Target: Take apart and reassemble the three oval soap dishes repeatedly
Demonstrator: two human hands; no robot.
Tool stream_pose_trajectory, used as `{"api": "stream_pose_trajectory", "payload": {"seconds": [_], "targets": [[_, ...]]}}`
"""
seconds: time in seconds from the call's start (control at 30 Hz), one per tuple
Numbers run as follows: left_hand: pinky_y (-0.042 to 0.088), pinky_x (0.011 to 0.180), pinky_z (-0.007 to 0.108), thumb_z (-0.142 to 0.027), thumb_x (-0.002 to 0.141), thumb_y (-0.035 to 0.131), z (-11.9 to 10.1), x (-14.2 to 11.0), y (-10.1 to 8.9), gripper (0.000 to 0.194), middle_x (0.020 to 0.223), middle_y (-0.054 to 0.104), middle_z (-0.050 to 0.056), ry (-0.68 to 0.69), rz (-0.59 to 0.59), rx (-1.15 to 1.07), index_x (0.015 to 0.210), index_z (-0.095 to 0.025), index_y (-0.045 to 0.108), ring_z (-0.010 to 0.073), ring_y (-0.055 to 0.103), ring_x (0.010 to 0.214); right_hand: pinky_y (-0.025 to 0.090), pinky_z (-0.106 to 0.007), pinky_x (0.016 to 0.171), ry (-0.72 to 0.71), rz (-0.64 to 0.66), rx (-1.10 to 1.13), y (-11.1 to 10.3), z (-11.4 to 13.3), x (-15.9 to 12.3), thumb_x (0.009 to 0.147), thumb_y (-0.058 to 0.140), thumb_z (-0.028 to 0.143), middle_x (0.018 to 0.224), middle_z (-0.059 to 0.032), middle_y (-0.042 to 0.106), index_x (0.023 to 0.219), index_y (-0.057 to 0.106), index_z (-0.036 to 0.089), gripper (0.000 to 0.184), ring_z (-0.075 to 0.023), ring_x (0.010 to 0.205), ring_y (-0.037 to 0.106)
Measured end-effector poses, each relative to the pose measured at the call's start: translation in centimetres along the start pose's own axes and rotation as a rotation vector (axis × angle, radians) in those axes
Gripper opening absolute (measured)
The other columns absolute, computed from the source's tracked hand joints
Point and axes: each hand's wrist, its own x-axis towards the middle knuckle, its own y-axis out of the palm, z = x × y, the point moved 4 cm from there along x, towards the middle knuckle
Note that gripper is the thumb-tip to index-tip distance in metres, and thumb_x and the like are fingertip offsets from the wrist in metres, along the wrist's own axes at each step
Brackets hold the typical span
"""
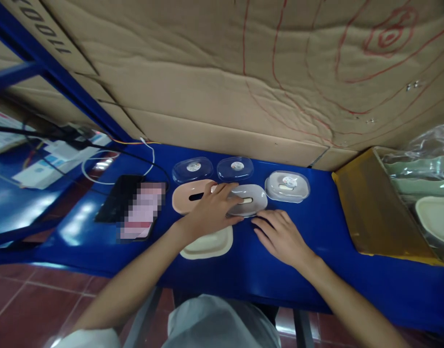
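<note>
A grey rounded-oval dish [257, 197] with a cream oblong piece in its middle lies on the blue table. My left hand [215, 205] is over its left end, fingers on top and thumb at the near edge, gripping it. My right hand [280, 236] rests at the dish's near right edge, with fingers loosely apart and nothing in them. Partly under my left hand lies a peach dish [182, 197] with a dark oblong slot. A cream dish [209, 244] lies nearer me, its far part hidden by my left hand and forearm.
Two clear plastic lids [184, 174] with round stickers lie behind the dishes. To the right, another grey dish [276, 193] carries a clear lid. A phone [144, 210] and cables lie left. A cardboard box [356, 212] of wrapped dishes stands right; cardboard [193, 96] walls the back.
</note>
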Motion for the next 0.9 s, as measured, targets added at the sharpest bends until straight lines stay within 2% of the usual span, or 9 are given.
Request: {"api": "stream_pose_trajectory", "payload": {"seconds": [0.17, 0.3, 0.43, 0.7, 0.9], "targets": [[0.042, 0.115, 0.065, -0.051, 0.101, 0.072, 0.2, -0.2, -0.2, 0.038, 0.155, 0.057, 0.018, 0.002, -0.05, -0.048, 0.131, -0.027, 0.075, 0.0395, 0.06, 0.139, 0.054, -0.045, 0.1, -0.049, -0.016, 0.015, -0.2, 0.5, 0.0, 0.106, 0.06, 0.018, 0.124, -0.0121, 0.079, 0.128, 0.071, 0.015, 0.024, -0.0263, 0.113, 0.073], [0.041, 0.116, 0.065, -0.058, 0.103, 0.067, 0.3, -0.2, -0.2, 0.037, 0.151, 0.06, 0.017, -0.018, -0.041, -0.119, 0.121, -0.028, 0.079, 0.037, 0.06, 0.139, 0.052, -0.044, 0.104, -0.075, -0.019, 0.018, -0.2, 0.8, 0.0, 0.106, 0.06, 0.017, 0.123, -0.011, 0.08, 0.127, 0.071, 0.016, 0.023, -0.0249, 0.116, 0.073], [0.041, 0.116, 0.064, -0.057, 0.104, 0.065, 0.1, 0.0, -0.5, 0.039, 0.152, 0.06, 0.017, -0.032, -0.051, -0.155, 0.127, -0.026, 0.074, 0.0362, 0.058, 0.142, 0.052, -0.046, 0.104, -0.06, -0.008, -0.001, -0.3, 0.9, 0.0, 0.106, 0.061, 0.018, 0.126, -0.0119, 0.079, 0.13, 0.07, 0.017, 0.025, -0.0269, 0.115, 0.072], [0.037, 0.119, 0.065, -0.056, 0.103, 0.065, 0.2, 0.1, -1.3, 0.044, 0.158, 0.056, 0.019, -0.107, -0.179, -0.102, 0.129, -0.02, 0.069, 0.0387, 0.058, 0.14, 0.049, -0.048, 0.103, -0.035, 0.089, 0.013, 0.4, 0.5, 0.0, 0.108, 0.059, 0.02, 0.125, -0.0105, 0.079, 0.135, 0.067, 0.018, 0.028, -0.0268, 0.113, 0.071], [0.033, 0.122, 0.066, -0.053, 0.101, 0.069, 0.4, 0.3, -1.1, 0.043, 0.16, 0.054, 0.02, -0.117, -0.156, -0.095, 0.128, -0.02, 0.069, 0.0396, 0.056, 0.141, 0.047, -0.047, 0.1, -0.03, 0.121, 0.086, -0.1, 0.7, -0.1, 0.108, 0.057, 0.016, 0.116, -0.0058, 0.082, 0.13, 0.067, 0.02, 0.024, -0.0226, 0.101, 0.074]]}}
